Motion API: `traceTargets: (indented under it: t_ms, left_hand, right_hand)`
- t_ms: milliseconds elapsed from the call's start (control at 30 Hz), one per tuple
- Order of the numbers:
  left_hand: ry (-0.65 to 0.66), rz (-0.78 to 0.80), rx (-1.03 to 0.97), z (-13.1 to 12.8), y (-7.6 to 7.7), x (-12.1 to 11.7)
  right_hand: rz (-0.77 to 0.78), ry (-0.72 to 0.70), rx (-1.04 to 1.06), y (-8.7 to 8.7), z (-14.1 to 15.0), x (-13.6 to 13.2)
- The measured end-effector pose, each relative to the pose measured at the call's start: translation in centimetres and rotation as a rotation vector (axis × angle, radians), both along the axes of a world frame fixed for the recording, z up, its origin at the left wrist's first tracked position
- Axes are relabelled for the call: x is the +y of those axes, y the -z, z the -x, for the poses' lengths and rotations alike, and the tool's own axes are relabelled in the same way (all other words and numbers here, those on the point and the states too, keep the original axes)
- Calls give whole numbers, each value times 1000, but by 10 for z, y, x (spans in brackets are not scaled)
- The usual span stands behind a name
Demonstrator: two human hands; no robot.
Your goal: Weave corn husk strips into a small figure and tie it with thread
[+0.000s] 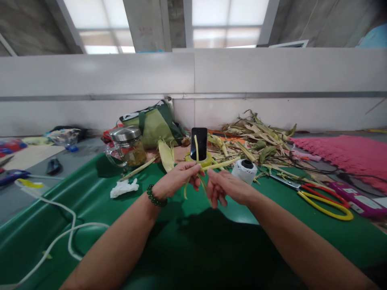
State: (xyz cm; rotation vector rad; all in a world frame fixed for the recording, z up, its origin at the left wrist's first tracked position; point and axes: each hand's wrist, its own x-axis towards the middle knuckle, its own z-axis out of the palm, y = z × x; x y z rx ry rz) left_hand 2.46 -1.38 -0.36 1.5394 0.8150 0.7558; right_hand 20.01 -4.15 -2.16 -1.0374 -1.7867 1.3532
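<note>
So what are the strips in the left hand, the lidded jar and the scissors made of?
The strips look like corn husk: pale yellow, thin and dull. The jar seems to be smooth glass, clear and shiny; its lid looks like metal, silvery with highlights. The scissors have silvery blades, probably steel, and smooth, bright red and yellow handles, perhaps plastic.

Black phone [202, 143]; in front of it, pale yellow husk strips [222, 164] and a green mat [93, 193]; left of it, a two-tone green bag [155, 129]; right of it, red-and-yellow scissor handles [326, 200] and pink cloth [344, 155]
</note>
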Motion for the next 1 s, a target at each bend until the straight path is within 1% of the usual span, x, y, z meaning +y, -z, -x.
traceTargets:
  t_ms: [33,67,133,167,200,233,300,333,400,500,533,600,667,733,800,900,933,1000]
  left_hand:
    - [7,8,2,1,1,1]
    - [19,10,10,2,1,2]
    - [49,-3,31,2,2,3]
    - [61,-13,40,2,2,2]
    - [68,-22,51,2,2,2]
    - [69,-28,65,2,2,2]
    - [81,-34,102,1,2,1]
    - [99,-42,123,1,2,0]
    - [149,-74,174,1,2,1]
    - [200,-116,245,2,2,2]
    - [208,-120,264,2,2,2]
    - [229,-132,296,2,1,2]
    - [254,-160,331,3,-1,1]
    - [283,-194,365,3,-4,-1]
    - [305,-204,389,4,-6,-2]
    - [313,-163,380,5,-5,0]
    - [311,-132,357,5,-3,1]
    - [313,-52,284,5,2,3]
  right_hand:
    - [-142,-13,-52,-1,-1,-4]
    - [-370,48,-82,-3,-2,-7]
    - [-879,240,-183,-4,-3,-10]
    - [-1085,322,-277,-5,-4,-11]
    - [-1231,372,-401,-5,-4,-10]
    - [-1320,406,-531,-4,-4,-9]
    - [-1395,452,-717,-2,-5,-6]
    - [-1407,457,-754,0,-5,-5]
    - [-1375,408,-752,4,-5,-1]
    - [-1222,288,-747,10,-8,4]
    - [-1201,258,-758,11,-9,6]
    - [-1237,215,-770,11,-13,6]
    - [-1286,131,-758,8,-18,5]
    - [-1249,36,-727,3,-22,3]
    - [-1168,-40,-689,-1,-25,2]
    - [-1014,-62,-648,-5,-27,3]
    - [-934,-56,-630,-5,-27,5]
    - [-722,-61,-561,-5,-26,10]
